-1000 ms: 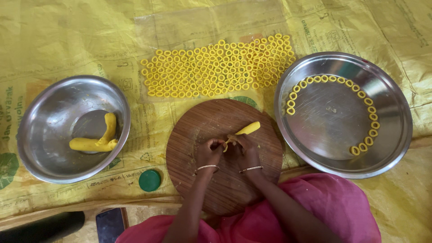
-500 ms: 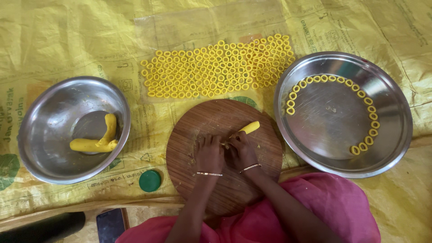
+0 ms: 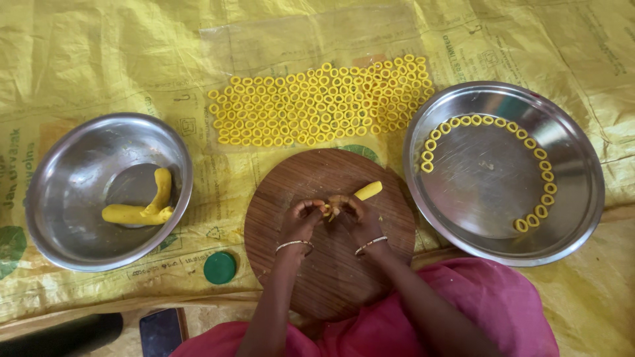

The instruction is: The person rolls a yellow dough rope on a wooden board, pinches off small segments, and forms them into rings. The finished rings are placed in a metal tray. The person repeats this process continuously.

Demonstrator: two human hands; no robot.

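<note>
Even, soft daylight covers the scene; shadows are faint. Broad pale reflections lie across the steel plate and the steel bowl, with a greenish tint on the plate's upper rim. The yellow sheet shows mild sheen along its creases. Focus is sharp overall; the fingertips appear slightly blurred.

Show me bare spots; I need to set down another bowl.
The middle of the plate, inside its arc of rings, is bare, as is the sheet above the bowl. The ring rows above the board are crowded.
</note>
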